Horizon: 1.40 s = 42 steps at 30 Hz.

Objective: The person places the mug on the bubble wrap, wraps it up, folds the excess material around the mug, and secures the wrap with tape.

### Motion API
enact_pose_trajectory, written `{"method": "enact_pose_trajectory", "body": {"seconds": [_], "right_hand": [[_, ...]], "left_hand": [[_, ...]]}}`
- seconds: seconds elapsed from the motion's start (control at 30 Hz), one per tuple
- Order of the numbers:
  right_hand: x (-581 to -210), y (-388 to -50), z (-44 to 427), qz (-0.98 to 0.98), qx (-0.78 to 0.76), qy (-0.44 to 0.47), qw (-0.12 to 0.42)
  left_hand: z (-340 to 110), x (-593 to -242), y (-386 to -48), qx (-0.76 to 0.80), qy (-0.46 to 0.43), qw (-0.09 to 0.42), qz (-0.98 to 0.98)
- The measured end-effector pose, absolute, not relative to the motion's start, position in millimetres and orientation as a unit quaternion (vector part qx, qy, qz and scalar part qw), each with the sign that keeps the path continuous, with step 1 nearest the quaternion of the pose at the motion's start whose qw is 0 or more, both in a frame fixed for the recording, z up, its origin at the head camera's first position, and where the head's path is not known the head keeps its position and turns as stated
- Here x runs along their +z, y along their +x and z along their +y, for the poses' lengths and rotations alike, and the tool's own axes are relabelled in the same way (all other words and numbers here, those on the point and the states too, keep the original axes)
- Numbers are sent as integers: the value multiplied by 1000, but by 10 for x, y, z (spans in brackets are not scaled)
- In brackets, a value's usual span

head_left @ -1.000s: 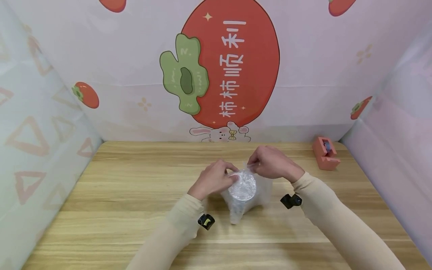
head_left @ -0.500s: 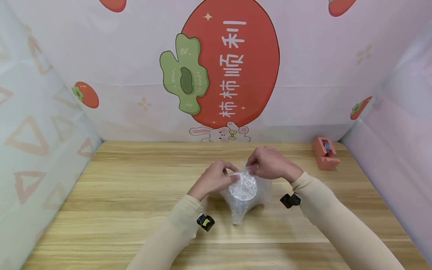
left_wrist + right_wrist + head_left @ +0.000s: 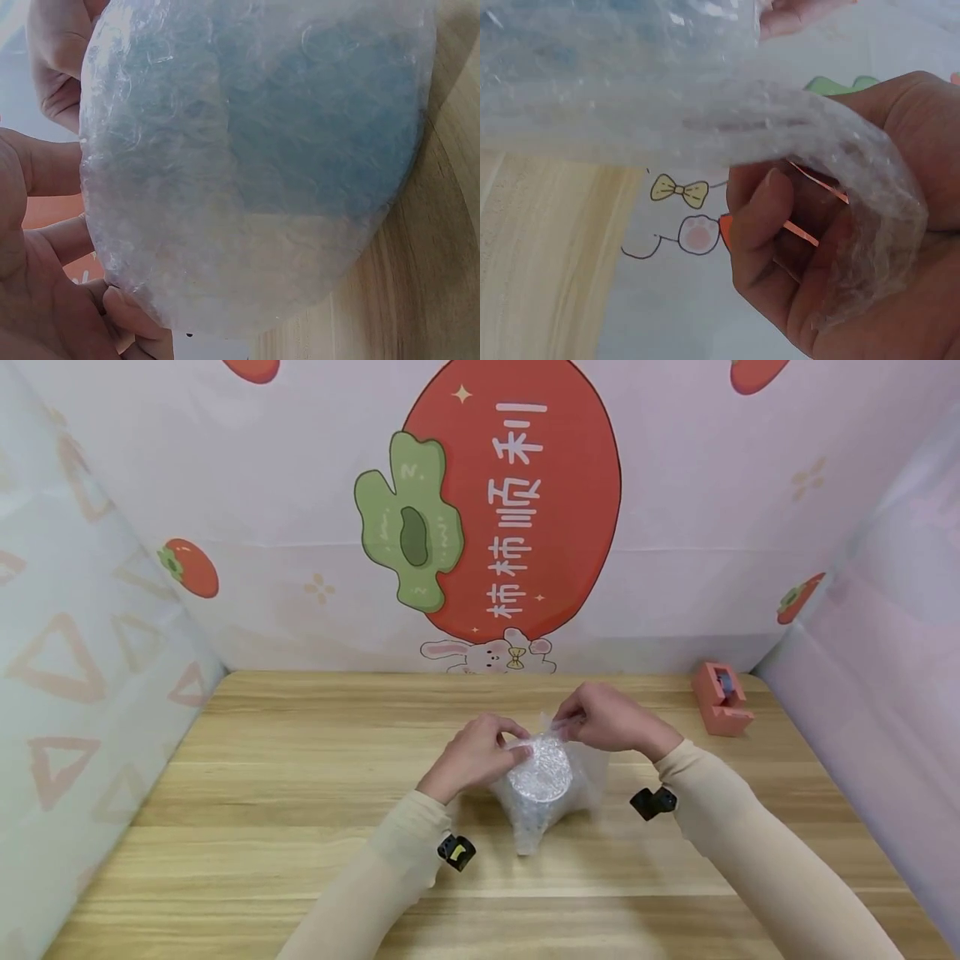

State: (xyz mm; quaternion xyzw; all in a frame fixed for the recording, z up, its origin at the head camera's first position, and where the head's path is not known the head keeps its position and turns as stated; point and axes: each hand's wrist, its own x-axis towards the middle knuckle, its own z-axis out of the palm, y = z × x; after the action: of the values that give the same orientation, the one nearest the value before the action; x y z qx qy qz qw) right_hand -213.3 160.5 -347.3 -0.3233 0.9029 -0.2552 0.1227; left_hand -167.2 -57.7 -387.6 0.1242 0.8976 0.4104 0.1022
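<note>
A round-topped object sits upright on the wooden table, wrapped in clear bubble wrap (image 3: 540, 772); blue shows through the layers in the left wrist view. What kind of object it is stays hidden. My left hand (image 3: 474, 758) holds the wrap at the upper left of the round top, its thumb on the top surface. At the upper right, my right hand (image 3: 613, 722) pinches a gathered edge of the wrap. The right wrist view shows a loose strip of bubble wrap (image 3: 877, 172) curving over that hand, its fingers curled. A pointed corner of wrap sticks out toward me.
A pink tape dispenser (image 3: 723, 702) with a roll in it stands at the table's back right. Printed cloth walls (image 3: 285, 510) enclose the wooden table (image 3: 300, 827) at the back and both sides.
My right hand has shifted slightly right and up, drawing the wrap's edge with it. The left hand keeps its hold in nearly the same place.
</note>
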Motion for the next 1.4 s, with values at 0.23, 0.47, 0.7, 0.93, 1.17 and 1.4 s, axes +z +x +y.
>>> {"method": "enact_pose_trajectory", "body": {"seconds": [0.23, 0.47, 0.7, 0.93, 1.17, 1.4], "right_hand": [[-3475, -2104, 1577, 923, -214, -305, 98], [-3468, -2054, 1525, 937, -199, -276, 72], [-3473, -1999, 1459, 934, -190, -299, 44], [-3437, -1950, 1434, 928, -201, -311, 42], [-3383, -1812, 1385, 922, -162, -351, 36], [-3362, -1799, 1467, 922, -179, -331, 89]], "left_hand": [[-573, -3880, -1662, 407, 120, 101, 900], [-567, -3863, -1679, 399, 119, 101, 904], [-550, -3838, -1675, 397, 102, 107, 906], [-514, -3812, -1674, 393, 94, 116, 907], [-511, -3814, -1678, 388, 96, 118, 909], [-532, -3849, -1692, 399, 111, 126, 901]]}}
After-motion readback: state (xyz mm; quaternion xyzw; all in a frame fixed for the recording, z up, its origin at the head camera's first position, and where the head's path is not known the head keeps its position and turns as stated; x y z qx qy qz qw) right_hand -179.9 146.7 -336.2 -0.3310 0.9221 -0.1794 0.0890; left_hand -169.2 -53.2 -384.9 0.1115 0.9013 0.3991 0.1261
